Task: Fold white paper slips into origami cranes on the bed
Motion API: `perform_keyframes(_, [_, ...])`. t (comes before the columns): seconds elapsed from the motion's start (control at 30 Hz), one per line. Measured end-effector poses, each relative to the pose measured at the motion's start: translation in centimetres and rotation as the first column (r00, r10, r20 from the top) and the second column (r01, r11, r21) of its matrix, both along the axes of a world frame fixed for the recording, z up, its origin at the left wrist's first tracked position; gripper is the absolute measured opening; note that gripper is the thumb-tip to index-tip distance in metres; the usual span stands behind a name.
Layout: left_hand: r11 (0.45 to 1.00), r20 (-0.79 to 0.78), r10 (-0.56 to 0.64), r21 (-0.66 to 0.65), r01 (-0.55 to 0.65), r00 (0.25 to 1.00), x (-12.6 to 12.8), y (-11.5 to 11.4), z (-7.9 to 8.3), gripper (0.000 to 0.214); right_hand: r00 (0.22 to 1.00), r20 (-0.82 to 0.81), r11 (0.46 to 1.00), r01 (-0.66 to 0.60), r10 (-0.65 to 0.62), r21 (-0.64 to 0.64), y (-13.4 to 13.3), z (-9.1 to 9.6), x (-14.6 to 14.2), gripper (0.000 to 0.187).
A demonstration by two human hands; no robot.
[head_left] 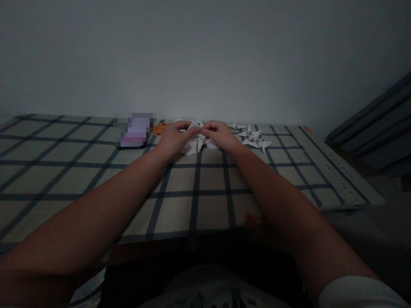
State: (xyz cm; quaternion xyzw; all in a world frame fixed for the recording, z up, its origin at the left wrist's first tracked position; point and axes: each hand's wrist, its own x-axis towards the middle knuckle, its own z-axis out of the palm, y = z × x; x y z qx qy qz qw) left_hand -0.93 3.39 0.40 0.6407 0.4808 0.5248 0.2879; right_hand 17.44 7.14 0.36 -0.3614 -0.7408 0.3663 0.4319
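Over the far side of the table, my left hand [175,137] is closed around a small piece of folded white paper [195,125], thumb and fingers pinching it. My right hand [220,132] meets it from the other side, its thumb and fingertips closed on the paper's edge. The exact shape of the fold is partly hidden by my fingers. More white paper pieces [192,147] lie beneath and between both hands. Right of my right hand, several folded paper cranes [252,137] with pointed tips sit in a loose group.
A phone-like object [136,130], blurred out, stands left of my left hand. The checked tablecloth [180,179] covers the table, which meets a plain wall [205,60] at the back. Dark grey curtain-like folds [379,128] hang beyond the table's right edge.
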Motion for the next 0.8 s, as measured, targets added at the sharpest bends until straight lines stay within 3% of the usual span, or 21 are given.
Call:
perform_keyframes(0.33, [0.995, 0.055, 0.054, -0.083, -0.050, 0.997, 0.04, -0.05, 0.36, 0.032, 0.997, 0.036, 0.998, -0.063, 0.062, 0.010, 0.02, -0.11, 0.00, 0.024])
perform_keyframes(0.6, [0.981, 0.220, -0.082, -0.152, 0.117, 0.972, 0.04, -0.32, 0.48, 0.039, 0.989, 0.088, 0.992, -0.121, 0.118, 0.035, 0.26, -0.42, 0.13, 0.028])
perform_keyframes(0.8, [0.983, 0.162, -0.010, -0.180, 0.040, 0.987, -0.09, -0.36, 0.80, 0.037, 0.988, 0.071, 0.988, -0.144, 0.140, 0.052, 0.33, -0.55, 0.03, 0.023])
